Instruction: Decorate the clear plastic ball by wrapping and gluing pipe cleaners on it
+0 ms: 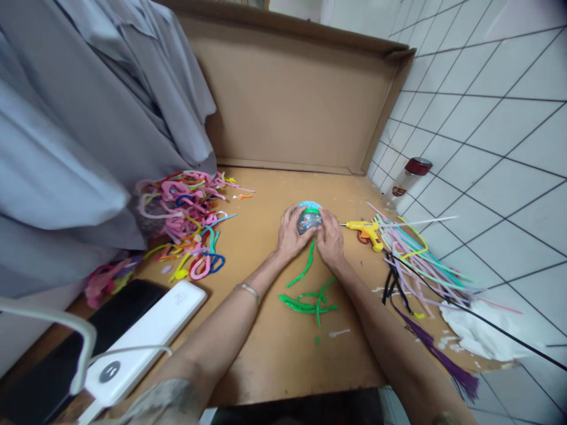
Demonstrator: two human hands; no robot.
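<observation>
Between my hands is a small round container [309,223] with a clear, colourfully patterned body and a light-blue top. A green band runs around it just under the blue part. My left hand [290,233] grips its left side, and my right hand [330,235] is closed against its right side; part of the body is hidden by the fingers. A green fuzzy strip [306,268] lies on the table right below the hands. Nearer to me, several more green pieces [305,305] lie crossed over each other.
A yellow glue gun [367,232] lies right of my hands, its cord trailing right. Beyond it are loose pipe cleaners [411,260], a purple tassel [438,354], white tissue [482,330] and a jar [405,183]. Leftward are tangled pipe cleaners [190,206] and a white power bank [146,336]. Cardboard [292,100] stands behind.
</observation>
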